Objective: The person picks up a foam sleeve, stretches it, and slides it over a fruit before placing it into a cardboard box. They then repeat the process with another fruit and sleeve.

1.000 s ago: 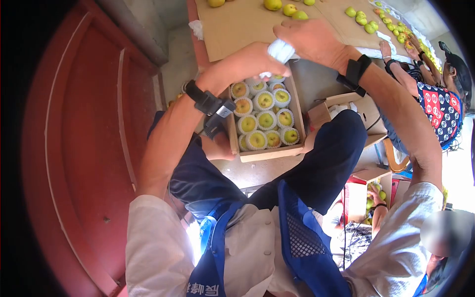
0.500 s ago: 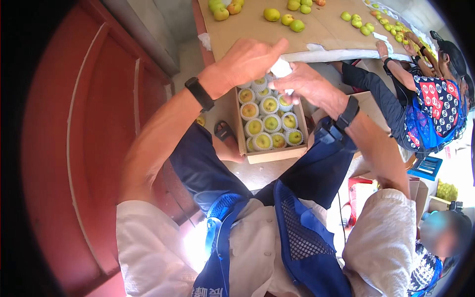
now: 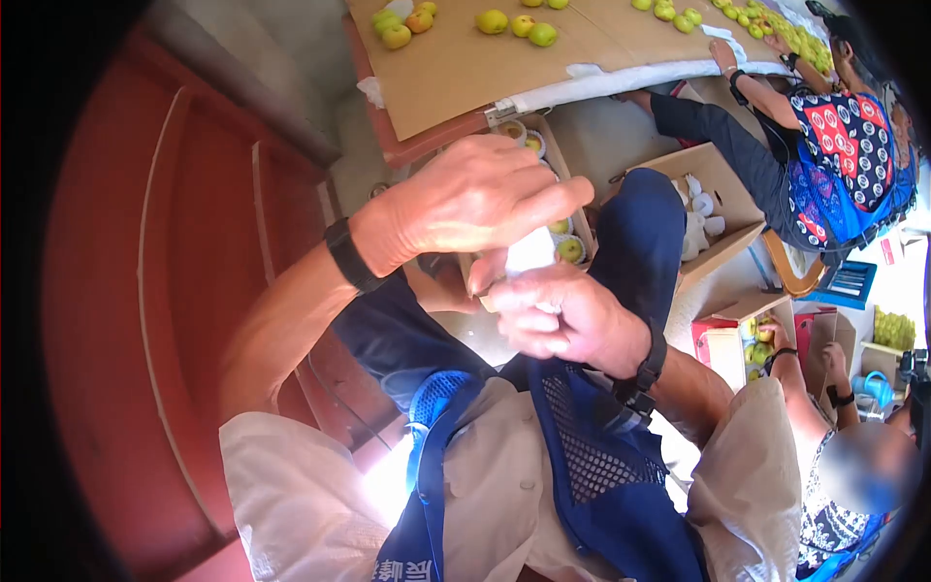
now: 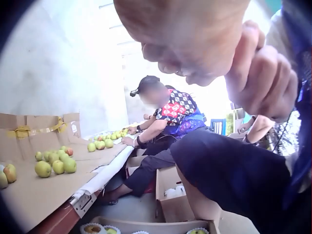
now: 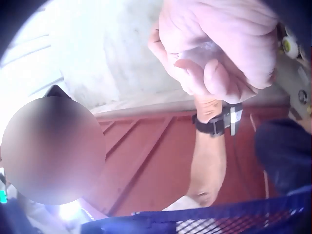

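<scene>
In front of my lap both hands meet at a bunched white foam sleeve (image 3: 531, 252). My left hand (image 3: 470, 199) lies above it, back of the hand toward the head camera, and pinches its upper end. Below, my right hand (image 3: 577, 315) has its fingers curled round the lower part. The right wrist view shows a pale, slightly see-through bit of the foam sleeve (image 5: 199, 54) among the fingers. Under the hands stands a cardboard box of apples in foam nets, one apple (image 3: 570, 249) showing near its lower edge; the hands hide most of the box.
A cardboard-covered table (image 3: 436, 73) with loose apples lies ahead. An open carton (image 3: 722, 189) with white foam pieces stands to the right. One person (image 3: 849, 145) sits by the table, another's arms (image 3: 800, 364) are lower right. A red door (image 3: 116, 242) is at left.
Both hands have come down and toward my body with the white foam sleeve, from over the box's far end to its near end. They now cover most of the apples there.
</scene>
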`<state>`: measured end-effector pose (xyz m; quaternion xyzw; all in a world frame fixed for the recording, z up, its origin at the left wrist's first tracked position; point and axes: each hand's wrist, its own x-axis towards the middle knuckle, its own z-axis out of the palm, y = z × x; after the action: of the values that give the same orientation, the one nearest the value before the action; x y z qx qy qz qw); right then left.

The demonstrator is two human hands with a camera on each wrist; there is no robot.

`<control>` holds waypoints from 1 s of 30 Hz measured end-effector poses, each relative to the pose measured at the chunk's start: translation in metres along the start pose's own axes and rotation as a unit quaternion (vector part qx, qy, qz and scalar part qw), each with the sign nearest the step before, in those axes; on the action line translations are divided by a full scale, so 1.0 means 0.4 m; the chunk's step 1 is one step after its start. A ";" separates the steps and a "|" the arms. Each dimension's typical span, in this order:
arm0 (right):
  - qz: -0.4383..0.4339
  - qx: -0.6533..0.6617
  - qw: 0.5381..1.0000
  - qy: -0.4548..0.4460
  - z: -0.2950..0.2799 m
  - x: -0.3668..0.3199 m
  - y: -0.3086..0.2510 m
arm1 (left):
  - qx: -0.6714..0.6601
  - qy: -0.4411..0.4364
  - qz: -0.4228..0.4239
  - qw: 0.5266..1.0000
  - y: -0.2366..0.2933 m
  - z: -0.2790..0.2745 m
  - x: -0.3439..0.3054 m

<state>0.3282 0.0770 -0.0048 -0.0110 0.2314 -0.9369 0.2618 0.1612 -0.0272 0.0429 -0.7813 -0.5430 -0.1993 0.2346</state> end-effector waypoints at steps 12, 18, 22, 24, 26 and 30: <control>-0.054 0.270 0.923 -0.268 0.154 0.008 0.052 | -0.109 0.383 -0.110 0.911 0.102 0.003 0.112; -0.105 0.221 0.930 -0.275 0.179 -0.002 0.031 | -0.127 0.410 -0.233 0.873 0.166 0.037 0.203; -0.113 0.235 0.925 -0.275 0.176 -0.005 0.039 | -0.124 0.421 -0.337 0.833 0.188 0.019 0.202; -0.112 0.244 0.922 -0.278 0.173 -0.004 0.041 | -0.117 0.422 -0.388 0.811 0.193 0.010 0.202; -0.110 0.253 0.919 -0.280 0.174 -0.003 0.045 | -0.108 0.424 -0.441 0.784 0.217 -0.005 0.200; -0.095 0.272 0.912 -0.292 0.168 0.018 0.055 | -0.077 0.425 -0.540 0.723 0.259 -0.039 0.178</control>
<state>0.3420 0.0282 0.0448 -0.2346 -0.1209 -0.9390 0.2206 0.2815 -0.0137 0.0801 -0.2046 -0.6993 -0.6442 0.2326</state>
